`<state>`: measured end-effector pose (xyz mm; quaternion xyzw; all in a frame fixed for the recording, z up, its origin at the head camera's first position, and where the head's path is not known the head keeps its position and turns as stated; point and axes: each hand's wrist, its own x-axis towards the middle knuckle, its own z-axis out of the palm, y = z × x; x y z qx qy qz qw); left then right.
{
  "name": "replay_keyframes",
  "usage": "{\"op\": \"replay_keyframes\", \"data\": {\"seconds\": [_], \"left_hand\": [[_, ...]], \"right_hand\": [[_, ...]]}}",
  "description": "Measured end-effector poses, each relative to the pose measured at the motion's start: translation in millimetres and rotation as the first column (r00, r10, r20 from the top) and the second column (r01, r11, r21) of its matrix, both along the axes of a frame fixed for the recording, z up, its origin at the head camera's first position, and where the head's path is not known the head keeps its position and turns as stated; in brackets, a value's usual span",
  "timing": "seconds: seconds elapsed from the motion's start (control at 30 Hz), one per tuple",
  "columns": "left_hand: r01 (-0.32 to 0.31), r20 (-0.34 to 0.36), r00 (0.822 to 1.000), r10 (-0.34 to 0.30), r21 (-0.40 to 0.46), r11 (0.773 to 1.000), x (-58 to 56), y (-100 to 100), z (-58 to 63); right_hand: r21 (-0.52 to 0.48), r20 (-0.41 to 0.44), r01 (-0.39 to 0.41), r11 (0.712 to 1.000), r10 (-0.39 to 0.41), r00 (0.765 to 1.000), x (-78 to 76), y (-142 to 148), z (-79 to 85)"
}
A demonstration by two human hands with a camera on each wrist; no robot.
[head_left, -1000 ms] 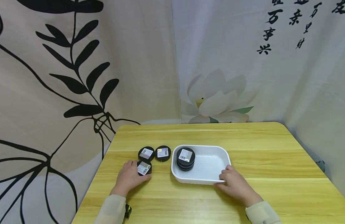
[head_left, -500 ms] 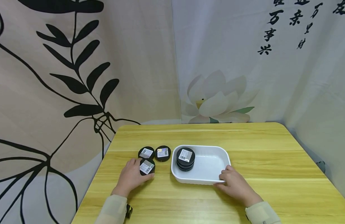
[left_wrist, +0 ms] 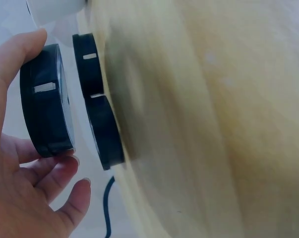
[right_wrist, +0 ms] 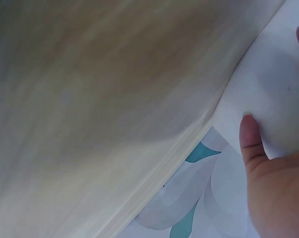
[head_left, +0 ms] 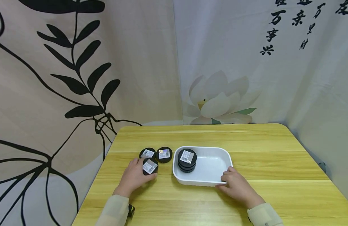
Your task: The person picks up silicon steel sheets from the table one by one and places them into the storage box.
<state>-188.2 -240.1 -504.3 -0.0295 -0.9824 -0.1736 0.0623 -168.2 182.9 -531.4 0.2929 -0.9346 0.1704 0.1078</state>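
My left hand (head_left: 133,178) grips a flat round black container (head_left: 150,166) by its side, with the thumb on one side and fingers on the other. A white barcode label is on its upper face. In the left wrist view, this held container (left_wrist: 42,101) is raised off the table. Just beyond it, two similar black containers (head_left: 164,155) (left_wrist: 105,131) sit side by side on the table. To their right is a white rectangular tray (head_left: 210,182) with a stack of black containers (head_left: 187,160) at its left end. My right hand (head_left: 238,185) holds the tray's near right corner.
The wooden table (head_left: 247,141) reaches back to a curtain (head_left: 145,62) printed with plants and characters. In the right wrist view, the tray's white wall (right_wrist: 283,74) lies beside the thumb.
My left hand has lifted the black container and carried it slightly to the right and away from me, over the edge of the one behind it. The right hand and tray stay put.
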Motion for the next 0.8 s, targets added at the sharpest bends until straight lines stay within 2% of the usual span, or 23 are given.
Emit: {"op": "replay_keyframes", "data": {"seconds": [0.23, 0.5, 0.8], "left_hand": [[0.039, -0.036, 0.999, -0.040, -0.024, 0.999, -2.0, 10, 9.7], [0.064, -0.044, 0.997, -0.066, -0.029, 0.998, -3.7, 22, 20.4], [0.074, -0.070, 0.995, -0.075, -0.024, 0.997, -5.2, 30, 24.7]], "right_hand": [[-0.002, 0.001, 0.003, 1.000, -0.003, 1.000, 0.4, 0, 2.0], [-0.017, -0.005, 0.002, 1.000, -0.002, 1.000, 1.8, 0, 4.5], [-0.011, -0.009, 0.001, 1.000, -0.001, 1.000, 1.9, 0, 3.2]]}}
